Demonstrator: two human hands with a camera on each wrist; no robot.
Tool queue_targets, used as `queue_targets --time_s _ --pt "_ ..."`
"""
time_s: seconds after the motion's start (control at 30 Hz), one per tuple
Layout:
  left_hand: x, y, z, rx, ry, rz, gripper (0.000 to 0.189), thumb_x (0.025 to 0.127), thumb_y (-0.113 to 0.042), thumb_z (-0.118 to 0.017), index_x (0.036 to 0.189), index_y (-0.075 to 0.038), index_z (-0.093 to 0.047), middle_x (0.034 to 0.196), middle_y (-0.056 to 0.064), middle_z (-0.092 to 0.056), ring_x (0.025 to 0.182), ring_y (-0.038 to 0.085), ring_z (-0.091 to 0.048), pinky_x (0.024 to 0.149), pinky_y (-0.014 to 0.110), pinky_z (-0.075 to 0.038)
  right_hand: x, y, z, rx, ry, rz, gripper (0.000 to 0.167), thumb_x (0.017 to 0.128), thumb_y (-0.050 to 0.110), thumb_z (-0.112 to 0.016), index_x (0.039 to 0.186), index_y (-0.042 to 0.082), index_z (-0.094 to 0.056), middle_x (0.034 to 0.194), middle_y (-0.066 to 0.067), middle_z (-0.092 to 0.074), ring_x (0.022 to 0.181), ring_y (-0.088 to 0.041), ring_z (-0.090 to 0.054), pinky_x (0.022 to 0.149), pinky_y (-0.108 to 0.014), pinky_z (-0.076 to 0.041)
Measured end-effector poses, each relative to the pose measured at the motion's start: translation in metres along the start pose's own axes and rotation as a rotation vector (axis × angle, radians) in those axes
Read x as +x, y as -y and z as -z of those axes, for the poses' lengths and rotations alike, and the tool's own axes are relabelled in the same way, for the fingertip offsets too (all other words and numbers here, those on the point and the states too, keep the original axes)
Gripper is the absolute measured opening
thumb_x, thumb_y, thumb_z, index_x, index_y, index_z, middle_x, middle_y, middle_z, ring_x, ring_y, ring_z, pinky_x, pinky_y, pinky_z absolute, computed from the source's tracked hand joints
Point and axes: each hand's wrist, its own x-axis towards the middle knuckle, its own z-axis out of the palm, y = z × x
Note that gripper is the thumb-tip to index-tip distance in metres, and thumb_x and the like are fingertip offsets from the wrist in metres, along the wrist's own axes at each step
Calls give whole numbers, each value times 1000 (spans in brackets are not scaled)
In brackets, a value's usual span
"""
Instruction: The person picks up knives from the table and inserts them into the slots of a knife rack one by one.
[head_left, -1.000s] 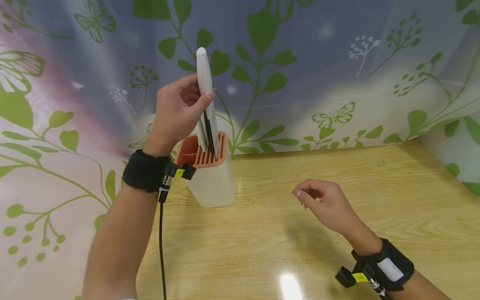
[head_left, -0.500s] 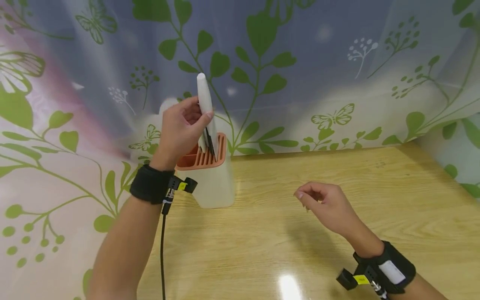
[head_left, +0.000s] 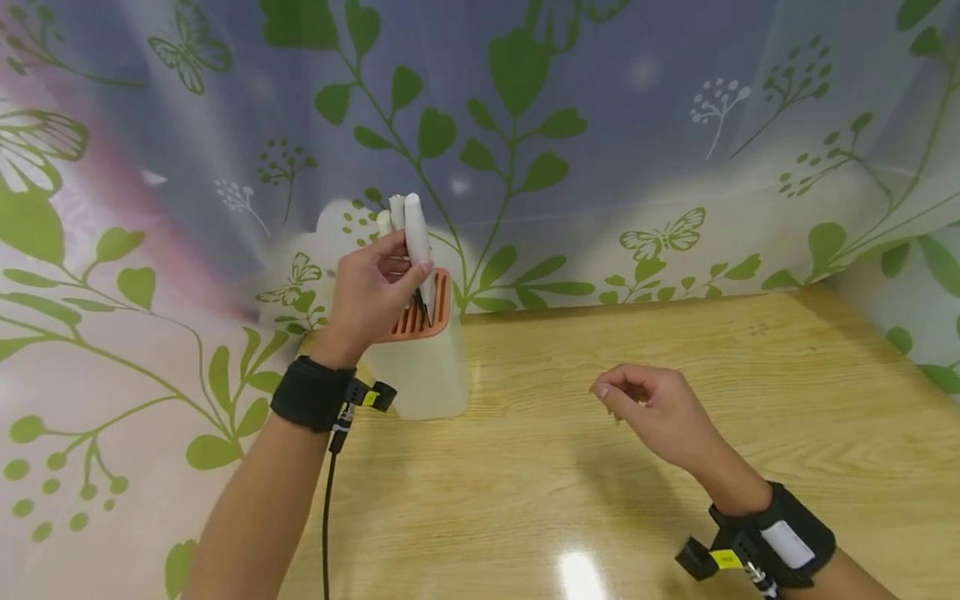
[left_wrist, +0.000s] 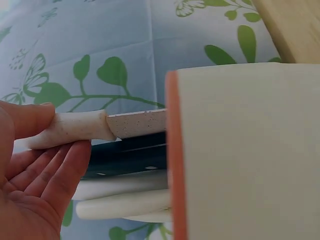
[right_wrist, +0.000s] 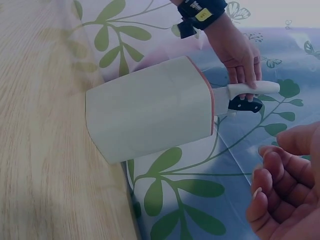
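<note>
My left hand (head_left: pixel 367 292) pinches the white handle of a knife (head_left: pixel 416 225) between thumb and fingers. Its blade runs down into a slot in the orange top of a cream knife holder (head_left: pixel 420 379); a short stretch of blade still shows above the rim in the left wrist view. Beside it stand a black-handled knife (left_wrist: pixel 130 156) and several white handles (left_wrist: pixel 122 204), partly covered by my left hand in the head view. My right hand (head_left: pixel 652 408), fingers loosely curled and holding nothing, hovers over the table to the right of the holder.
A wooden table (head_left: pixel 555 467) lies under both hands. Behind it and along the left hangs a leaf-patterned cloth (head_left: pixel 517 150), close to the holder. A black cable (head_left: pixel 327 517) trails from the left wrist strap.
My left hand has come down with the knife, so the blade sits deeper in the slot. Other handles now show behind the held one. My right hand stays almost still.
</note>
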Motion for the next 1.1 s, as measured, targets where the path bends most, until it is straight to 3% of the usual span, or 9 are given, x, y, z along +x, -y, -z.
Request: queue_targets --time_s 0.37,0.6,0.8,1.1 --pt "-7 9 -11 19 14 -11 41 93 -13 -69 131 1 -60 104 16 -69 91 22 -68 78 33 -59 1 1 -1 9 9 -10 14 100 18 -60 99 10 -71 78 -9 -62 64 -15 -56 52 -28 -47" --pt "-13 13 -16 30 -16 -22 43 91 -11 -70 131 2 -60 112 19 -67 90 23 -70 76 31 -60 1 1 -2 10 20 -11 15 100 19 -60 99 10 -71 78 -7 -62 64 -15 -57 52 -28 -47" --pt "-14 14 -17 89 -37 -24 39 90 -11 -71 125 5 -64 101 17 -67 86 25 -69 76 33 -60 2 1 -2 12 29 -13 15 100 19 -59 100 10 -71 81 -11 -63 65 -15 -57 53 -28 -48" --pt "-14 13 -16 92 -53 74 34 89 -17 -73 117 2 -67 94 13 -70 82 23 -67 74 36 -58 3 -1 -4 7 38 -3 14 100 18 -60 100 10 -71 78 -7 -62 64 -15 -57 53 -28 -48"
